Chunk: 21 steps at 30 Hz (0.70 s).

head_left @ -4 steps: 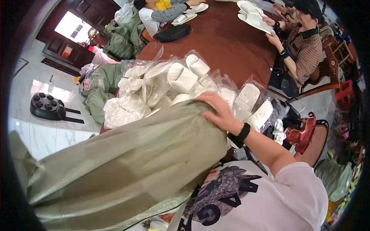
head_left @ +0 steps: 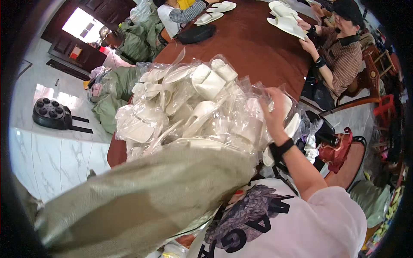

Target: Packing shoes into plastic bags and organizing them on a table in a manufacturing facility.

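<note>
A heap of white slippers in clear plastic packets [head_left: 202, 107] lies on the near edge of a round brown table [head_left: 254, 43]. A big green woven sack [head_left: 146, 202] stretches from the lower left up to the heap, its mouth against the packets. My right hand [head_left: 275, 109], with a black band on the wrist, is on the heap's right side, its fingers curled into the plastic of a packet. My left hand is hidden, probably behind the sack.
Across the table a person in a striped shirt [head_left: 344, 56] handles white slippers [head_left: 286, 21]; another person [head_left: 180, 13] sits at the far side beside a black bag [head_left: 195, 33]. Full green sacks [head_left: 114, 90] and a black round device [head_left: 51, 114] are on the white floor at left.
My right hand has left the sack's edge and moved up and right onto the packets. More of the heap shows beyond the sack's mouth.
</note>
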Each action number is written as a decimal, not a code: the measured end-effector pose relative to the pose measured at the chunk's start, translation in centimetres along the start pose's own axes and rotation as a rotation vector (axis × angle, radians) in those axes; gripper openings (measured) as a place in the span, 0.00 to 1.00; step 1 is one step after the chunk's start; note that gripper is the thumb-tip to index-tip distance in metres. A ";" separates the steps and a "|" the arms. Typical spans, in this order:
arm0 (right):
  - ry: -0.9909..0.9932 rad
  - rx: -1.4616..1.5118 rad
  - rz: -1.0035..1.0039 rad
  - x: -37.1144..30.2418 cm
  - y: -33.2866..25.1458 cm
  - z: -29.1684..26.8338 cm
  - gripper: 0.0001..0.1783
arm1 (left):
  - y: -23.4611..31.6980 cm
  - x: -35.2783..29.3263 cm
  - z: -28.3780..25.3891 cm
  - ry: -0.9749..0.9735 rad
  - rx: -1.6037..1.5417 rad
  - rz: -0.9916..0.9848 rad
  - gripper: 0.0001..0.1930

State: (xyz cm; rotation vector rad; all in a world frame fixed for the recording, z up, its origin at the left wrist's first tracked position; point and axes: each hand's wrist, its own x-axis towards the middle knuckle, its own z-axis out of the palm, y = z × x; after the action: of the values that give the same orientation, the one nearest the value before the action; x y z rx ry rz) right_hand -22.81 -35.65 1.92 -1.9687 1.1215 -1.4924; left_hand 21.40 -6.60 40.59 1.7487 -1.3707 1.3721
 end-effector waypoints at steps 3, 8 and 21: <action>0.047 -0.659 0.130 -2.5 5.2 -4.8 0.29 | -2.4 -0.8 -0.3 -0.001 0.080 0.052 0.20; -0.097 -0.357 0.684 -11.8 14.6 -3.1 0.35 | -5.8 -4.1 -2.2 -0.005 0.240 0.103 0.20; -0.324 -0.135 0.650 -12.4 20.9 -4.3 0.24 | 18.1 -14.8 -69.0 -0.529 1.713 0.188 0.20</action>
State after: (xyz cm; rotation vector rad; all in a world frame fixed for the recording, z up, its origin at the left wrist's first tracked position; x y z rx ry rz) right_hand -35.22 -37.37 -19.36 -1.6090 1.5372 -0.7502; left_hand -21.75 51.58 47.85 3.1605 -0.2337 2.6571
